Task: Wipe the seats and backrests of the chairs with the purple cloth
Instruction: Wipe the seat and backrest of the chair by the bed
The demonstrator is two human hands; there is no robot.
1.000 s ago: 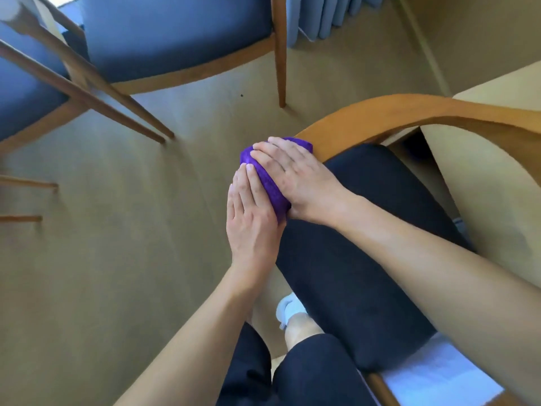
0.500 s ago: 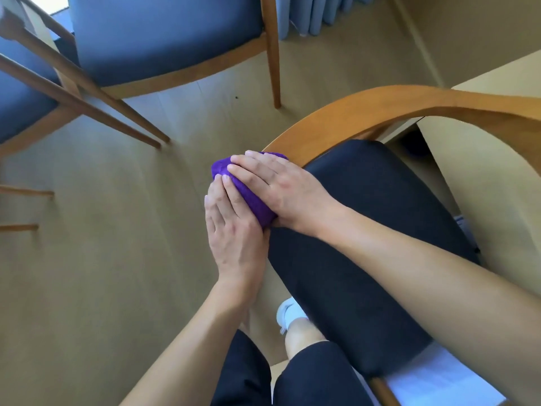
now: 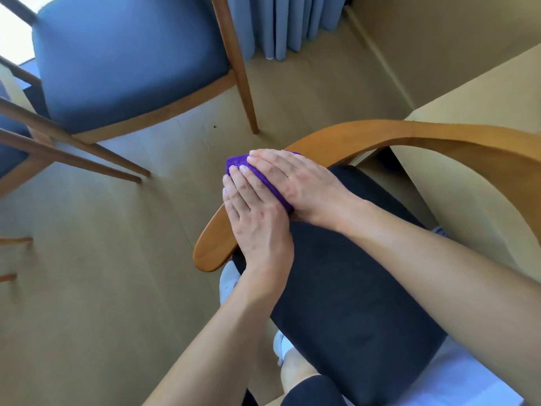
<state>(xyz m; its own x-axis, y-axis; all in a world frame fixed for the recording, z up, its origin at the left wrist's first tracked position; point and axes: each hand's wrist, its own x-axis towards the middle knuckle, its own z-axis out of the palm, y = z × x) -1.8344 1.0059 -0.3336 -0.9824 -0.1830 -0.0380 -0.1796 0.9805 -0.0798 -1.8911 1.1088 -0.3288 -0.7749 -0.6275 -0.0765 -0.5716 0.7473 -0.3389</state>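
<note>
Right hand (image 3: 295, 183) on purple cloth (image 3: 236, 163) — backrest (image 3: 409, 135)

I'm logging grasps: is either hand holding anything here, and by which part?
Nothing is gripped. The right hand lies flat on the purple cloth, pressing it onto the wooden backrest; the left hand touches its side with straight fingers.

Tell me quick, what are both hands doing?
Left hand: open, fingertips touching the purple cloth.
Right hand: open, pressing flat on the purple cloth.
</note>
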